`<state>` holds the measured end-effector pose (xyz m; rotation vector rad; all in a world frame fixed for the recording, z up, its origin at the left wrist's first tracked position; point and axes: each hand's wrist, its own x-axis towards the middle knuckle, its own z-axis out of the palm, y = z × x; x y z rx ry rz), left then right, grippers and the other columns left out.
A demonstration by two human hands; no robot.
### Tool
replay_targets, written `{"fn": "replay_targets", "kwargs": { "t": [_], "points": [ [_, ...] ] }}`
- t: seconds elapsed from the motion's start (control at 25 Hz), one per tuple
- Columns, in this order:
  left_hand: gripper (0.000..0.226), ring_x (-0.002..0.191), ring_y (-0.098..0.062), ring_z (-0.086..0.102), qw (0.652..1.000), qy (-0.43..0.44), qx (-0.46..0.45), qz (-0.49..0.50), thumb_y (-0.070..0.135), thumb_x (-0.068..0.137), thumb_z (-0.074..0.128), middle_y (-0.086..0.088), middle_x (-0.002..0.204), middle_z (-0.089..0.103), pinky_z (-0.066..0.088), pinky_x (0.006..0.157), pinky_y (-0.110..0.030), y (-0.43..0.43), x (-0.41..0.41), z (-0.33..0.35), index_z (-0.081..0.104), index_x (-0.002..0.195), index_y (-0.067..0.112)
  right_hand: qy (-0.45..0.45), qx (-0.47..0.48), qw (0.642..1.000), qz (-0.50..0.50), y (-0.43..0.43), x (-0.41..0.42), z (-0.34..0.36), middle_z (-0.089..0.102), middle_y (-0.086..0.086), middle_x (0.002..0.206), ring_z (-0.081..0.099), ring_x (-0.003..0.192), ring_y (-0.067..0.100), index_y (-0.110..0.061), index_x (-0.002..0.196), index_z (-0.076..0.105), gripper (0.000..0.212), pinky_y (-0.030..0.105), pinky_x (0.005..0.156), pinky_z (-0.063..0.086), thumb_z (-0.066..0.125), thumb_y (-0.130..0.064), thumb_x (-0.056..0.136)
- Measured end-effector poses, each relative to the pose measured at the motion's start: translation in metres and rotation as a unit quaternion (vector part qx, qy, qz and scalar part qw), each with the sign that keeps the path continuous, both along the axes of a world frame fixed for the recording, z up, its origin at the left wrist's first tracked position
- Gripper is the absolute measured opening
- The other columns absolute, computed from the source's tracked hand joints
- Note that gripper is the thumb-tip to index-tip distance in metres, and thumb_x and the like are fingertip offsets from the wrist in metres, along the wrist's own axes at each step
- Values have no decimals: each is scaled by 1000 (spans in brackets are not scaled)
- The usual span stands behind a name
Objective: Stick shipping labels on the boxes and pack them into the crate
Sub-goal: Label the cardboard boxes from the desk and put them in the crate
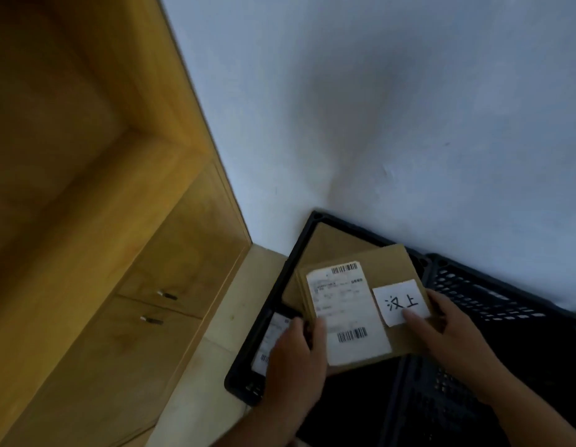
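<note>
Pale blue-white wall (377, 91) fills the upper right of the view, meeting at a shadowed corner. A tall wooden cabinet (86, 221) takes up the left side, standing on light floor tiles (215, 350).

Pushed into the wall corner sits a black plastic crate (238, 385). Just beside it on the right is a second black crate (490, 295) with perforated sides. Inside the first crate, a flat brown box (332, 243) lies at the far end, and another labelled box (272, 333) shows at the near left, mostly hidden behind the left hand.

Over the open crate, both hands hold a flat brown cardboard box – the held box (390, 266) – tilted slightly, with its labelled face up. Whether it rests on the boxes below cannot be told.

The left hand (296, 356) grips the lower left edge, thumb lying on top of the label. The right hand (448, 330) curls round the right edge, its thumb (412, 317) pressing down on a small white slip.

A white shipping label (344, 314) with a barcode at the top and bottom covers the left part of the held box. The small white slip (401, 301) – bearing two handwritten characters – sits to its right. Two small metal handles (167, 295) show on the cabinet's lower doors.
</note>
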<state>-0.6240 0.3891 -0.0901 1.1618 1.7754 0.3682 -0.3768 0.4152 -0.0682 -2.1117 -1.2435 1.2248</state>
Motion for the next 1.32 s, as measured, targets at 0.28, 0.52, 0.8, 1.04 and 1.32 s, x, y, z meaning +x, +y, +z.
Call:
{"fn": "replay_targets", "kwargs": {
  "t": [0.28, 0.52, 0.8, 1.04, 1.32],
  "points": [
    [41, 99, -9, 62, 993, 32, 103, -49, 57, 103, 37, 8, 115, 65, 50, 72, -22, 99, 14, -21, 57, 126, 29, 100, 5, 986, -131, 22, -15, -33, 56, -2, 131, 60, 108, 17, -23, 145, 45, 55, 46, 94, 56, 65, -36, 96],
    [38, 108, -10, 62, 988, 28, 132, -76, 50, 105, 41, 12, 121, 64, 47, 72, -15, 109, 4, -68, 53, 134, 29, 126, -7, 980, -154, 25, -27, -70, 54, -7, 126, 59, 111, 17, -23, 145, 45, 54, 50, 97, 56, 66, -33, 96],
    [47, 118, -13, 60, 987, 14, 129, -100, 50, 105, 42, 6, 133, 63, 53, 98, -34, 104, -12, -90, 49, 144, 24, 115, 14, 984, -137, 20, -39, -78, 56, -5, 127, 60, 112, 18, -26, 137, 48, 45, 49, 97, 56, 66, -27, 96],
    [50, 119, -11, 56, 981, 16, 160, -110, 50, 105, 42, 5, 138, 60, 50, 100, -35, 116, -17, -102, 43, 148, 26, 94, 16, 986, -134, 13, -48, -87, 51, 0, 138, 57, 120, 24, -25, 143, 43, 52, 52, 97, 55, 65, -29, 97],
    [46, 121, -10, 55, 982, 3, 190, -16, 57, 103, 39, 10, 140, 52, 51, 84, -26, 83, -38, -97, 41, 145, 37, 60, -2, 982, -180, -12, -66, -88, 39, 1, 156, 46, 136, 22, -19, 157, 25, 80, 41, 109, 44, 64, -48, 94]
  ]
}}
